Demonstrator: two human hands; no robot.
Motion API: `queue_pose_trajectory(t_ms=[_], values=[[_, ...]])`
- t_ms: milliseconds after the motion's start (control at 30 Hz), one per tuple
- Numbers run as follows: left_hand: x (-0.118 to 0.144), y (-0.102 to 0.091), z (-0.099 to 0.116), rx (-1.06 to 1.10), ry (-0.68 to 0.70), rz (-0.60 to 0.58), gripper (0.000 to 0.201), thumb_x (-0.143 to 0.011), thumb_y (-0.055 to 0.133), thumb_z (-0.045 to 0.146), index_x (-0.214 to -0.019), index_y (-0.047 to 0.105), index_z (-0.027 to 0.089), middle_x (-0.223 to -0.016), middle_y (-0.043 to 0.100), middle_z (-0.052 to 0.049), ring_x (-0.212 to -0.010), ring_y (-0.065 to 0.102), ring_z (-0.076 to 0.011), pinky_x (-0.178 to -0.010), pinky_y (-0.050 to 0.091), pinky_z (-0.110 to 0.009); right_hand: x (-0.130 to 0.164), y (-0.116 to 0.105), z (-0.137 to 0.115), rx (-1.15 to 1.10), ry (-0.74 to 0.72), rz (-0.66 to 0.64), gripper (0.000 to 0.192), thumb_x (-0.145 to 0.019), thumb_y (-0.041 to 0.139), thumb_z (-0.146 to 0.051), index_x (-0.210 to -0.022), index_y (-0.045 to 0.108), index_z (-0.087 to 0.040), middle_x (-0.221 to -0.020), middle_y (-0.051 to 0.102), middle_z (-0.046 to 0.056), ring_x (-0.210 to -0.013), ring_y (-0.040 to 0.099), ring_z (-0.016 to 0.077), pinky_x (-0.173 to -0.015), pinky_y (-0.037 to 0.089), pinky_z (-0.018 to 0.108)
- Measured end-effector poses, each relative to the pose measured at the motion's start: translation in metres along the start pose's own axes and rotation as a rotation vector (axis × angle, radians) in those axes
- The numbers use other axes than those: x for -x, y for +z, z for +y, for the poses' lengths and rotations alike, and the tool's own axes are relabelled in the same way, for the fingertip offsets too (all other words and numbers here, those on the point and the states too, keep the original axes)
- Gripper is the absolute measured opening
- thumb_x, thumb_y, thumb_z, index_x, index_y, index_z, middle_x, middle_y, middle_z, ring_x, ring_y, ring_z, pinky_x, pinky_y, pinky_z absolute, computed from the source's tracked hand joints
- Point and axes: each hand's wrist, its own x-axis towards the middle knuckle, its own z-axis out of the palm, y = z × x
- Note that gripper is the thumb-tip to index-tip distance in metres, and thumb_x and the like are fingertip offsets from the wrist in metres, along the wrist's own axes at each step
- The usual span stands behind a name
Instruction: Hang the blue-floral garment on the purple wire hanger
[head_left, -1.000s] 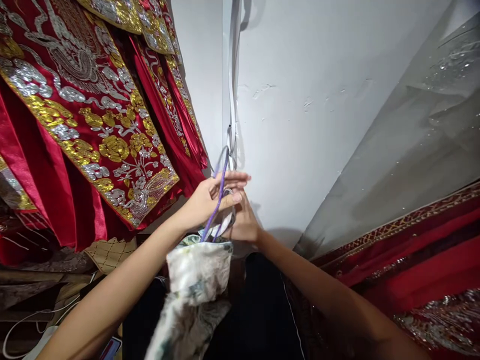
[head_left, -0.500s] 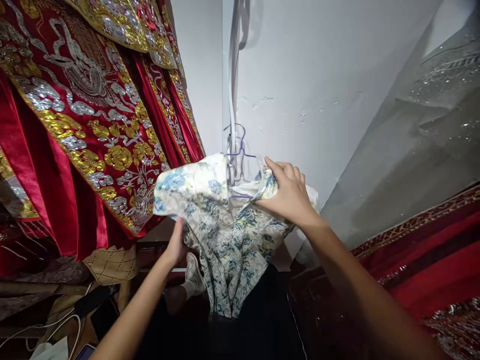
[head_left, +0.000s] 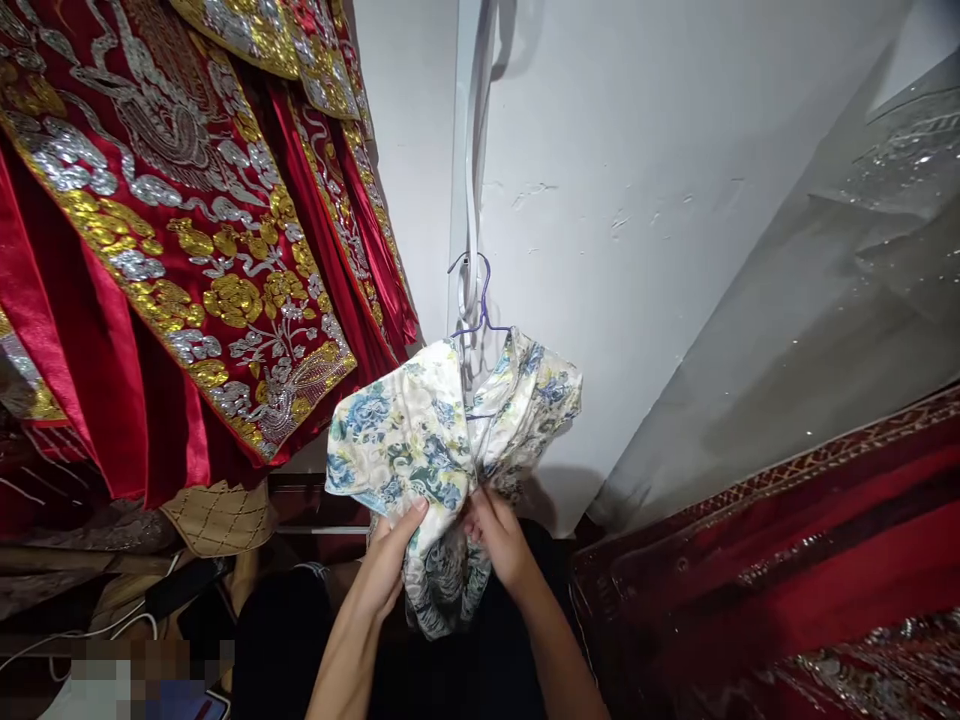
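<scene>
Floral garment (head_left: 420,440) is hanging on a purple hanger (head_left: 480,305) against the white wall (head_left: 637,200), both the left hand (head_left: 390,565) and right hand (head_left: 499,540) pinching its front together, likely fastening it, needing careful edge alignment.

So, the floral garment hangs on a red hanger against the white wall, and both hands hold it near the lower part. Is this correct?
Not quite: the hanger is purple, not red, as the head view shows. The rest stands: the floral garment hangs on it against the white wall, and the left hand and right hand both hold it near the lower part.
</scene>
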Motion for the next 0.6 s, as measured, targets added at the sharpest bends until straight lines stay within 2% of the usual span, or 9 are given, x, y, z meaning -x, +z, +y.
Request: queue_pose_trajectory(t_ms=[67, 167, 267, 333, 367, 400, 433, 533, 600], values=[[0.004, -0.001, 0.003, 0.016, -0.026, 0.024, 0.057, -0.078, 0.080, 0.042, -0.129, 0.060, 0.024, -0.130, 0.069, -0.011, -0.127, 0.062, -0.0301, -0.107, 0.051, -0.042, -0.005, 0.009, 0.014, 0.006, 0.054, -0.081, 0.049, -0.086, 0.056, -0.065, -0.063, 0.055, -0.022, -0.055, 0.056, 0.001, -0.056, 0.052, 0.0198, -0.059, 0.038, 0.033], [0.008, -0.006, 0.007, -0.036, 0.032, 0.119, 0.056, -0.078, 0.077, 0.047, -0.126, 0.060, 0.024, -0.127, 0.070, -0.012, -0.124, 0.063, -0.0329, -0.104, 0.052, -0.045, -0.007, 0.010, 0.017, 0.007, 0.053, -0.089, 0.046, -0.084, 0.061, -0.053, -0.053, 0.052, -0.021, -0.053, 0.054, 0.002, -0.057, 0.051, 0.0182, -0.061, 0.036, 0.032], [0.010, -0.011, 0.000, -0.240, 0.289, 0.318, 0.060, -0.082, 0.073, 0.046, -0.134, 0.051, 0.027, -0.140, 0.060, -0.011, -0.137, 0.051, -0.0323, -0.113, 0.043, -0.045, 0.002, 0.005, 0.016, -0.028, 0.078, -0.105, 0.043, -0.085, 0.058, -0.051, -0.054, 0.051, -0.021, -0.051, 0.049, 0.000, -0.053, 0.045, 0.0156, -0.056, 0.034, 0.030], [0.011, -0.014, -0.015, -0.439, 0.523, 0.506, 0.062, -0.084, 0.072, 0.043, -0.138, 0.044, 0.031, -0.153, 0.045, -0.008, -0.147, 0.037, -0.0295, -0.121, 0.032, -0.042, 0.012, 0.003, 0.018, -0.056, 0.101, -0.109, 0.045, -0.086, 0.055, -0.055, -0.056, 0.051, -0.021, -0.049, 0.044, -0.002, -0.050, 0.041, 0.0143, -0.053, 0.031, 0.029], [0.010, -0.013, -0.026, -0.519, 0.597, 0.552, 0.062, -0.084, 0.072, 0.041, -0.138, 0.043, 0.033, -0.155, 0.041, -0.007, -0.148, 0.034, -0.0284, -0.122, 0.029, -0.040, 0.017, 0.004, 0.020, -0.073, 0.111, -0.112, 0.046, -0.086, 0.054, -0.057, -0.057, 0.051, -0.021, -0.049, 0.042, -0.002, -0.049, 0.039, 0.0139, -0.052, 0.031, 0.029], [0.009, -0.013, -0.038, -0.573, 0.621, 0.540, 0.059, -0.083, 0.072, 0.039, -0.136, 0.044, 0.034, -0.153, 0.042, -0.006, -0.147, 0.036, -0.0280, -0.121, 0.029, -0.039, 0.022, 0.004, 0.021, -0.094, 0.120, -0.121, 0.047, -0.086, 0.055, -0.059, -0.058, 0.051, -0.021, -0.049, 0.042, -0.002, -0.049, 0.039, 0.0137, -0.052, 0.030, 0.029], [0.007, -0.011, -0.050, -0.609, 0.603, 0.456, 0.054, -0.083, 0.071, 0.037, -0.132, 0.048, 0.034, -0.147, 0.048, -0.007, -0.142, 0.042, -0.0284, -0.119, 0.033, -0.039, 0.026, 0.006, 0.023, -0.120, 0.125, -0.134, 0.048, -0.085, 0.056, -0.060, -0.058, 0.051, -0.021, -0.050, 0.043, -0.002, -0.050, 0.039, 0.0137, -0.052, 0.031, 0.029], [-0.001, -0.005, -0.079, -0.700, 0.488, 0.080, 0.018, -0.089, 0.061, 0.034, -0.106, 0.062, 0.031, -0.110, 0.065, -0.007, -0.112, 0.062, -0.0292, -0.100, 0.048, -0.041, 0.032, 0.007, 0.023, -0.151, 0.133, -0.206, 0.049, -0.085, 0.059, -0.062, -0.059, 0.054, -0.020, -0.050, 0.047, -0.002, -0.051, 0.041, 0.0138, -0.053, 0.032, 0.029], [-0.008, -0.001, -0.087, -0.781, 0.478, -0.005, 0.011, -0.093, 0.053, 0.035, -0.093, 0.062, 0.029, -0.094, 0.065, -0.007, -0.095, 0.064, -0.0294, -0.087, 0.051, -0.042, 0.031, 0.003, 0.018, -0.108, 0.150, -0.256, 0.050, -0.085, 0.059, -0.064, -0.059, 0.057, -0.020, -0.047, 0.045, -0.002, -0.047, 0.039, 0.0131, -0.051, 0.030, 0.029]])
